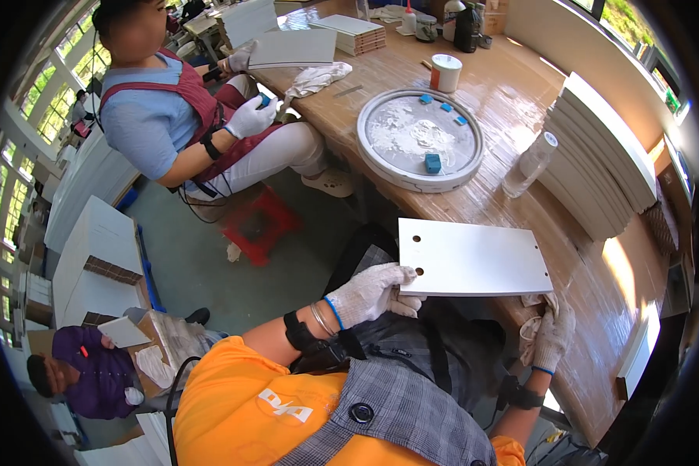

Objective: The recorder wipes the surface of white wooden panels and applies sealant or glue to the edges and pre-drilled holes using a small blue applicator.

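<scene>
the left hand [373, 293], in a whitish knit glove with a blue cuff edge, is on the near side of the round grey tray [467, 147] and grips the left end of a white board [474, 256], thumb on top beside the lower of two larger holes, fingers curled beneath. the right hand [554, 334], gloved alike, is farther to the tray's near right, closed on a bunched pale cloth [529, 332] that meets the board's near right corner. the board itself lies flat side up on the near side of the tray, apart from it, with two smaller holes at its right end. inside the tray are white powdery smears [427, 136], a larger blue block [432, 163] toward its near side and three small blue pieces along its far right. just right of the tray stands a clear bottle [530, 165], and farther right a row of white panels [598, 155] on edge. beyond the tray is a white tub [445, 73]. to the tray's left sits a co-worker in a dark red apron [202, 93], one gloved hand holding a small blue piece, the other at a pale panel [293, 48].
</scene>
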Motion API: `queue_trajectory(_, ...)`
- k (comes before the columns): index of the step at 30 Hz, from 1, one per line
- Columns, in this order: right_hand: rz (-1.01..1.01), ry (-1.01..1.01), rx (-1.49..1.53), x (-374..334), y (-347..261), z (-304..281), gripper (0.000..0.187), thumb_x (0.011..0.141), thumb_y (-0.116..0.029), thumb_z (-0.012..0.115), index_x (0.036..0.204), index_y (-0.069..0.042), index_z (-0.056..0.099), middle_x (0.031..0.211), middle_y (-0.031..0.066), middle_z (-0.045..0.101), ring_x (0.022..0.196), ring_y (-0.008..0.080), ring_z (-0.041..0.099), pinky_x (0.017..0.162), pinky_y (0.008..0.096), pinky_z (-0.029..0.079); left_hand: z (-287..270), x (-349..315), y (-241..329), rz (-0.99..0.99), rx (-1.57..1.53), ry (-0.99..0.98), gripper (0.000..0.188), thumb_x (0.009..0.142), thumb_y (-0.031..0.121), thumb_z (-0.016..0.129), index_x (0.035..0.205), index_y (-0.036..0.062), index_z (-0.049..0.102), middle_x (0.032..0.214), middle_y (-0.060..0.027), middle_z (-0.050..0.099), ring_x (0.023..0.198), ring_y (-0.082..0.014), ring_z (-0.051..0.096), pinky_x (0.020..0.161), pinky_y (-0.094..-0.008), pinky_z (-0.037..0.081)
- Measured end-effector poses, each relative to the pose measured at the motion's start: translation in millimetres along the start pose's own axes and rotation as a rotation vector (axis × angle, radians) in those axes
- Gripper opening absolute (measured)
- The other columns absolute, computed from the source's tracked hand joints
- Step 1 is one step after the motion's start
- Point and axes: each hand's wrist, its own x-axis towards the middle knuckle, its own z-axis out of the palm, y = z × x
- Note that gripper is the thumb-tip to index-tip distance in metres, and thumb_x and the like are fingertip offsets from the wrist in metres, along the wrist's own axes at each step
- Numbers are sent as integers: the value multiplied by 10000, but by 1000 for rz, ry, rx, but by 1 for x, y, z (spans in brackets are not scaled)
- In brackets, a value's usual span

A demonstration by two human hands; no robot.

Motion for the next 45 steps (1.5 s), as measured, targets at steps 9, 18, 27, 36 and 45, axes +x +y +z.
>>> queue_trajectory(9,-95,78,130,-3,28,13,340,850,-49,590,1187,-11,608,1113,179,611,1055,349,568,934,417,444,-4,5,-8,-30,-3,-93,317,976,256,517,1153,-6,541,932,-94,598,818,-184,626,757,-354,591)
queue_trajectory(18,-102,79,95,-1,31,16,339,858,-52,581,1195,-22,608,1126,175,612,1061,345,568,936,411,440,-9,9,-10,-24,-36,-97,322,978,244,509,1155,-24,542,964,-127,618,826,-210,635,765,-380,585)
queue_trajectory(27,-105,72,118,-3,25,11,350,856,-46,579,1203,-21,609,1125,178,615,1065,343,569,942,411,438,-6,7,-11,-34,-37,-94,325,976,251,511,1146,-24,540,958,-119,615,826,-203,637,751,-361,590)
queue_trajectory(36,-100,82,141,-3,22,12,341,856,-33,565,1193,-19,609,1128,173,613,1072,339,563,943,406,435,-7,10,-12,-38,-47,-110,309,980,262,511,1120,-13,535,888,-75,576,788,-174,617,734,-339,596)
queue_trajectory(45,-138,75,111,-1,20,12,365,856,-6,540,1217,-14,594,1115,158,604,1059,322,567,941,395,433,-9,11,-10,-57,-50,-90,279,976,256,518,1089,3,548,866,-66,574,781,-171,618,725,-340,594)
